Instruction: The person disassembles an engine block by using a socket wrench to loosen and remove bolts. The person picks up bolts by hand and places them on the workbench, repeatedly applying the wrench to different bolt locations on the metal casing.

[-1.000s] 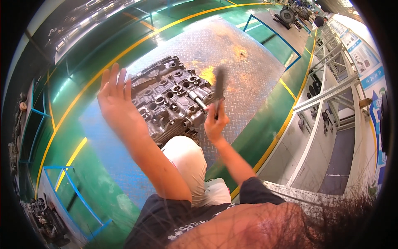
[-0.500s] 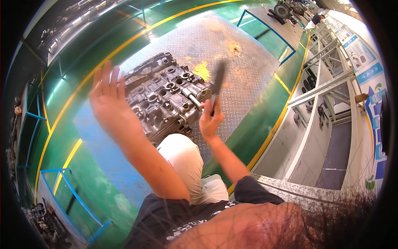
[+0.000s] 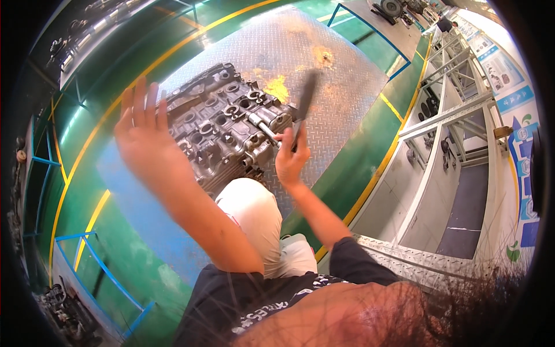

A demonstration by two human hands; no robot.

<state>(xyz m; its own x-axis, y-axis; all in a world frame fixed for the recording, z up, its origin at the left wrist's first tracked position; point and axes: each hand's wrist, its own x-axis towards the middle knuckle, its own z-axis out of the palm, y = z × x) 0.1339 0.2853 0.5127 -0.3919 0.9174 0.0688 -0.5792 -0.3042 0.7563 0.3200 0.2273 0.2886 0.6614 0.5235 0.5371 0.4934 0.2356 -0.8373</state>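
A grey metal engine block (image 3: 199,141) with open round bores lies on the patterned metal plate, just beyond my knee. My right hand (image 3: 292,162) is closed around the head end of a ratchet wrench (image 3: 306,98), whose dark handle points up and away, slightly blurred. From there a shiny extension bar with a socket (image 3: 265,127) runs down-left to the engine's right side. Where the socket's tip seats is too small to make out. My left hand (image 3: 147,127) is raised near the engine's left end, fingers spread, holding nothing.
Under the engine is a worn blue-and-silver tread plate (image 3: 347,75) with yellow stains. Blue rail frames (image 3: 370,37) stand on the green floor. To the right runs a white metal frame rack (image 3: 428,191). A person (image 3: 445,26) is far off at the upper right.
The whole view has shifted a little, so the engine sits slightly further left and up. My left hand has moved slightly left; the right keeps its grip on the ratchet wrench.
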